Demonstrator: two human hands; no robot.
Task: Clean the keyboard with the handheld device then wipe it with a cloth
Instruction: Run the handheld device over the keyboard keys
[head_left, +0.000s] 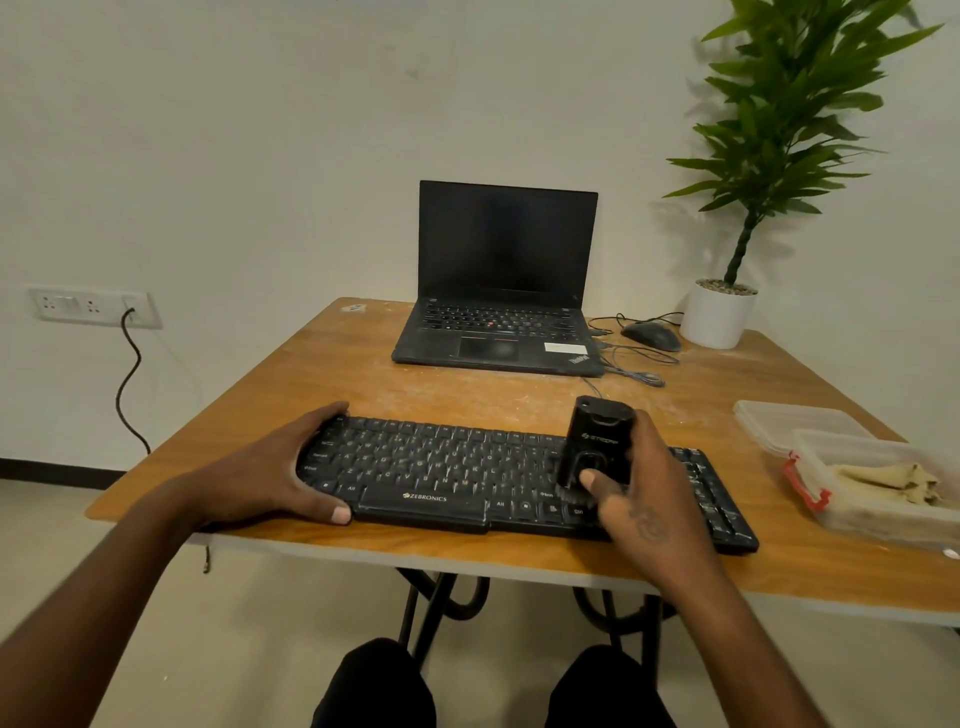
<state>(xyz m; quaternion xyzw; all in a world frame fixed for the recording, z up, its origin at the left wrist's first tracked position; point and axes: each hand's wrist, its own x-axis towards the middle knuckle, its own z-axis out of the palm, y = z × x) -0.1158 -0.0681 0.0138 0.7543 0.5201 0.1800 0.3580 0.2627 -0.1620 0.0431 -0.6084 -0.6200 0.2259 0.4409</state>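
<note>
Nearest, the black keyboard (519, 483) lies along the front edge of the wooden worktop (467, 384); the left hand (280, 473) has its fingers curled round the keyboard's left end. The right hand (644, 499) grips the black handheld device (597, 441) upright on the keys right of centre. Right, a cloth (893, 483) lies in a clear container (857, 514); farther back stands an open laptop (498, 286).
</note>
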